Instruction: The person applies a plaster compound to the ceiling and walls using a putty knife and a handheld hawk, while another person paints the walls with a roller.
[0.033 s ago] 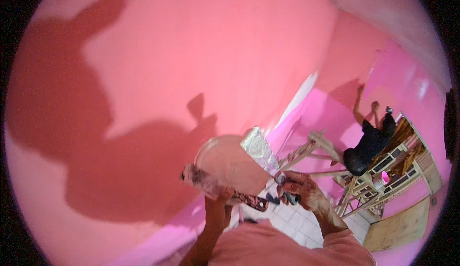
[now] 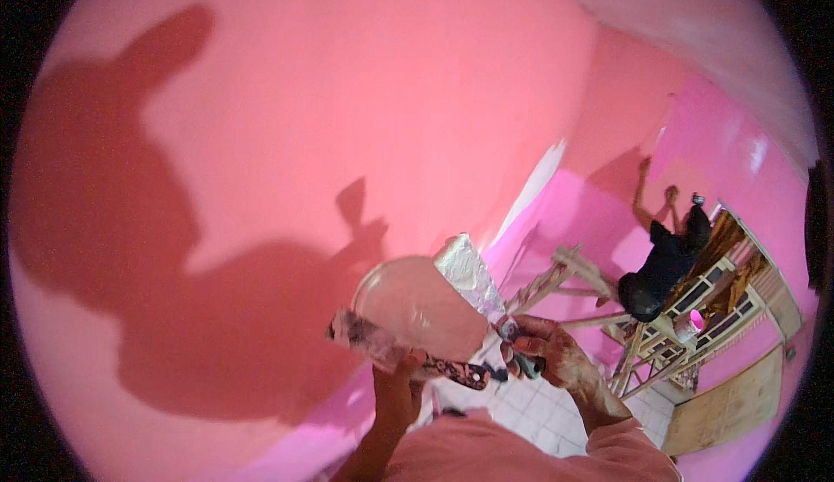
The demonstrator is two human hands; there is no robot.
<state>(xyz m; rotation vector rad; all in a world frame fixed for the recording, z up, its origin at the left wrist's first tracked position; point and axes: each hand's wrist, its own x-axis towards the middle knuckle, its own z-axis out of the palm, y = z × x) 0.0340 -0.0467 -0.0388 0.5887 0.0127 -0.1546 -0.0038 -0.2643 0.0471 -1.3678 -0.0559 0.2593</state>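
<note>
My left hand [image 2: 396, 390] is closed round a putty knife [image 2: 368, 336] with a stained blade to the left and a dark, spattered handle to the right. In my right hand [image 2: 556, 356] is a wide scraper [image 2: 469, 269], its blade pointing up and coated with thick whitish paste. My fingers wrap its grey, smeared handle. Behind both blades shows a round, pinkish tub-like thing [image 2: 417, 304] with a curved rim; whether it rests on anything is hidden. The two tools are close together but their blades are apart.
A pink wall [image 2: 365, 91] fills the left, bearing my large shadow. At right, a person in dark clothes [image 2: 665, 265] is on wooden scaffolding [image 2: 586, 274] with both arms raised to the wall. A pink-and-white bucket [image 2: 691, 324] stands beside them. White floor tiles [image 2: 543, 412] lie below.
The view has shifted slightly, so the wall and my shadow sit a little lower. My left hand's putty knife has shifted slightly. Both hands keep their grips.
</note>
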